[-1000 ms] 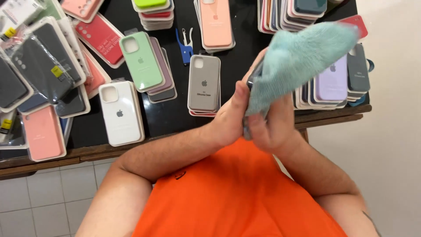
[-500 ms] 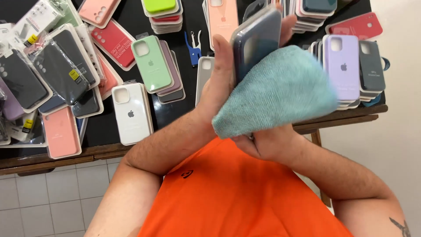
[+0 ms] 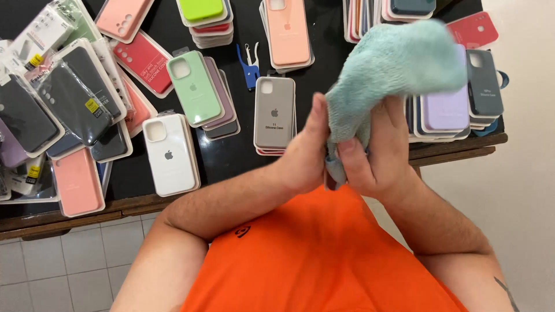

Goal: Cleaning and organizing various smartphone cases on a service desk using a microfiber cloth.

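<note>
Centrally, the right hand (image 3: pixel 378 153) grips a fluffy teal microfibre cloth (image 3: pixel 399 66) wrapped over a slim dark phone (image 3: pixel 330 173); the left hand (image 3: pixel 306 153), fingers straight, presses flat against it above the black table (image 3: pixel 231 156).

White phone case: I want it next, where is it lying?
In the head view, the white phone case lies left of centre on the black table, below the green case, left of the grey one.
</note>
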